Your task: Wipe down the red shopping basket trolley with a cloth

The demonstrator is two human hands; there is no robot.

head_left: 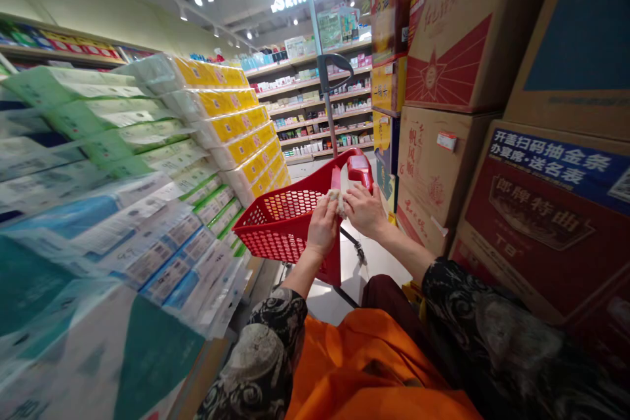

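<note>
My left hand and my right hand meet at the near end of a red shopping cart basket with perforated walls. Bunched between their fingers is a pale cloth, and both hands are closed on it. Just beyond my fingers, a red and whitish part sits at the basket's right rim; I cannot make out exactly what it is. A grey pole with a black loop handle rises behind the basket.
Stacked packs of tissue and yellow-fronted packs line the left side. Cardboard cartons are piled high on the right. Shelves of small goods stand across the far end. A narrow strip of pale floor runs between the stacks.
</note>
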